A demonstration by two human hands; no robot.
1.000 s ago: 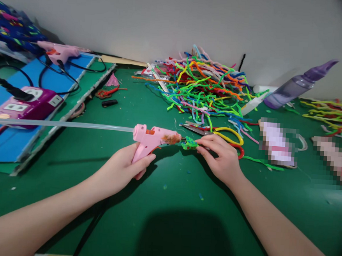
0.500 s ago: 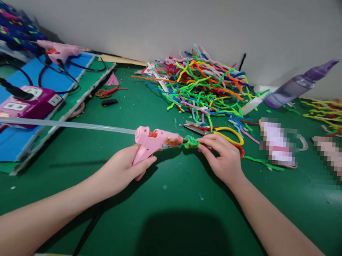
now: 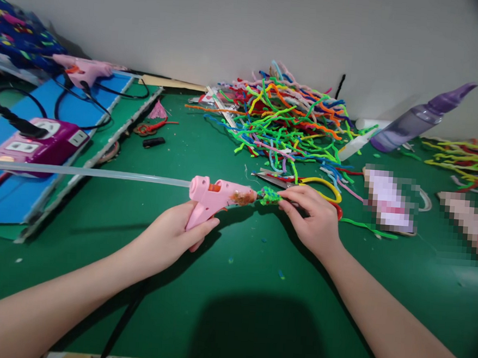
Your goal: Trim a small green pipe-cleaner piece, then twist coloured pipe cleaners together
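My left hand (image 3: 184,227) is wrapped round the handle of a pink hot glue gun (image 3: 217,194). A long clear glue stick (image 3: 141,177) runs out of its back end to the left. Between thumb and fingers, my right hand (image 3: 312,214) pinches a small green and blue fuzzy piece (image 3: 268,196), which looks like twisted pipe cleaner. The gun's nozzle meets the left end of this piece; whether they touch I cannot tell. Just behind my right hand lie scissors (image 3: 320,187) with yellow and red handles.
Pipe cleaners (image 3: 284,117) are heaped at the back. A purple-capped bottle (image 3: 410,123) leans at the right, near a small white bottle (image 3: 356,145). On the left are a purple power strip (image 3: 40,146) and a second pink glue gun (image 3: 82,72) with black cables.
The fuzzy piece and my right fingers have shifted very slightly to the right. My left hand holds the glue gun almost still.
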